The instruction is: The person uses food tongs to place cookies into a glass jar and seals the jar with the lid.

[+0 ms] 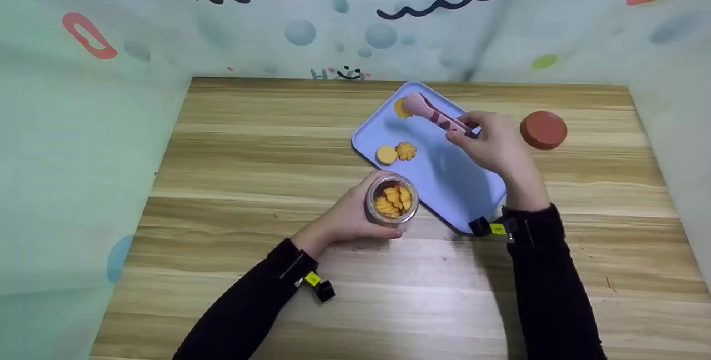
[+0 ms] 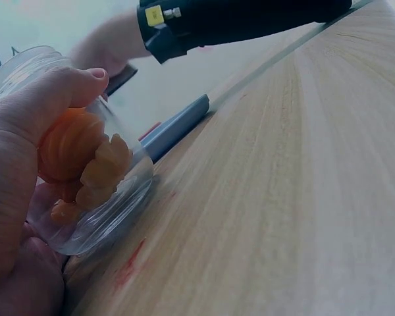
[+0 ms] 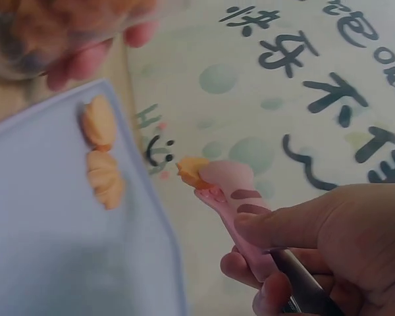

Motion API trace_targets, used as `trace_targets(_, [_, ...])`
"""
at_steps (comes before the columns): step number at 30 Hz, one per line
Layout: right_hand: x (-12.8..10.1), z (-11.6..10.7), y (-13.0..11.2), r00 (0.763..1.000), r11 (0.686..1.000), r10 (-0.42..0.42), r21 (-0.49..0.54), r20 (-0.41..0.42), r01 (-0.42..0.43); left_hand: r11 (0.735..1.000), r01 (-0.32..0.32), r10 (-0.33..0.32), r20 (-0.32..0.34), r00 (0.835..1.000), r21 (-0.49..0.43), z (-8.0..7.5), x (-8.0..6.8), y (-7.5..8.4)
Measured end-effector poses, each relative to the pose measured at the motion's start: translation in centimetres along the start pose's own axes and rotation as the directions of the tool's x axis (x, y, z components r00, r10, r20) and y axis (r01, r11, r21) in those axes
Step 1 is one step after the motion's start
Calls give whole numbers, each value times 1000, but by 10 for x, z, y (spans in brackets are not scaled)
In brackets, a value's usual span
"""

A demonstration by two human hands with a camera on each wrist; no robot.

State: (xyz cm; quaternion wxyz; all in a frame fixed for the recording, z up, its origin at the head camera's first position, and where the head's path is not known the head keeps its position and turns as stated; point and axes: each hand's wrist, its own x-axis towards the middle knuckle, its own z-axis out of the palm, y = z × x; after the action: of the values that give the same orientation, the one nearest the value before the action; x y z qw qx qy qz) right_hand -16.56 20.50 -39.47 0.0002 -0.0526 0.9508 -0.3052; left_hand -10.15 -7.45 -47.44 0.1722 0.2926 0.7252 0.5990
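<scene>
Presently your right fingers (image 1: 479,118) pinch pink tongs (image 1: 439,118) slanting forward-left to a cookie (image 1: 400,108) over the tray (image 1: 383,126), your left fingers (image 1: 383,231) gripping the jar (image 1: 390,221).

right hand (image 3: 345,234): grips pink tongs (image 3: 229,176) | tongs: pinch one cookie (image 3: 192,172) (jagged rim) | tray (image 3: 46,224): two more cookies (image 3: 104,179)

1. The table (image 1: 250,149) was viewed from the head, forward and downward.
2. From the left wrist, the jar (image 2: 122,212) was viewed closely.
3. From the right wrist, tongs (image 3: 232,176) were viewed closely; the head view's tray (image 3: 43,191) was shared.
</scene>
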Motion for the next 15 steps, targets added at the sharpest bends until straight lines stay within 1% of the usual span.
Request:
trace_targets(2, [-7,-9,-6,1000,1000,-27,14,-5,27,1000,-11,11,-1,1000,4,0,-1,1])
trace_targets(5, [-22,-22,-18,995,995,-97,24,-12,97,1000,-24,24,2,1000,13,1,-1,3])
trace_targets(7, [-34,-30,-24,987,987,-160,16,2,160,999,-31,31,3,1000,21,0,-1,4])
trace_targets(9, [-47,-38,-29,973,974,-228,7,28,228,999,-34,34,3,999,20,0,0,3])
trace_targets(11, [-58,-45,-32,949,951,-308,4,63,308,1000,-26,26,-1,1000,6,0,0,2])
trace_targets(13, [-68,-51,-34,916,922,-386,9,105,388,999,-11,11,2,1000,-30,0,0,0])
trace_targets(15, [-75,-57,-36,883,894,-445,15,152,448,998,-2,2,8,1000,-70,0,0,-2])
